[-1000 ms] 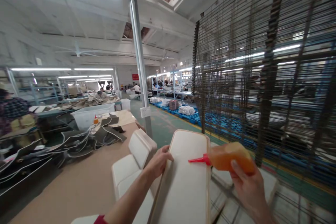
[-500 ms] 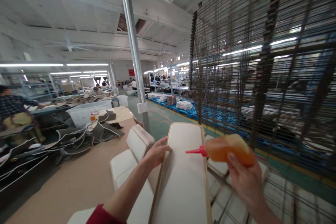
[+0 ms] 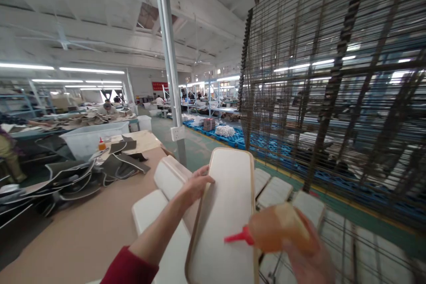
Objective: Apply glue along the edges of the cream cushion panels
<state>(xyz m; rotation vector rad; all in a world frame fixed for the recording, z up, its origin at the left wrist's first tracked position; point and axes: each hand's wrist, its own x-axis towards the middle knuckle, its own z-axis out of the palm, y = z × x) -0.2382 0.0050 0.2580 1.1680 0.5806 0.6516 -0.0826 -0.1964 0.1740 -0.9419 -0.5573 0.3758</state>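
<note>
My left hand point(image 3: 199, 183) grips the left edge of a long white panel point(image 3: 229, 186) with rounded corners and a tan rim, thumb on its face. In my right hand point(image 3: 308, 253) is a squeeze bottle point(image 3: 278, 227) of amber liquid with a red nozzle, tipped on its side. The nozzle points left over the lower part of the panel; I cannot tell whether it touches the surface. More white panels point(image 3: 151, 211) lie stacked on the brown-covered table to the left of the held one.
Dark cut pieces with pale edges point(image 3: 69, 177) are heaped on the table point(image 3: 83, 226) at left, near another amber bottle point(image 3: 101, 144). At right stands a tall wire rack point(image 3: 293, 80), with white panels point(image 3: 276, 191) laid on wires below. A metal post point(image 3: 168, 44) rises ahead.
The bottle in my right hand has moved down and slightly left, its nozzle now lower along the panel. My left hand keeps its hold on the edge. The camera view has shifted.
</note>
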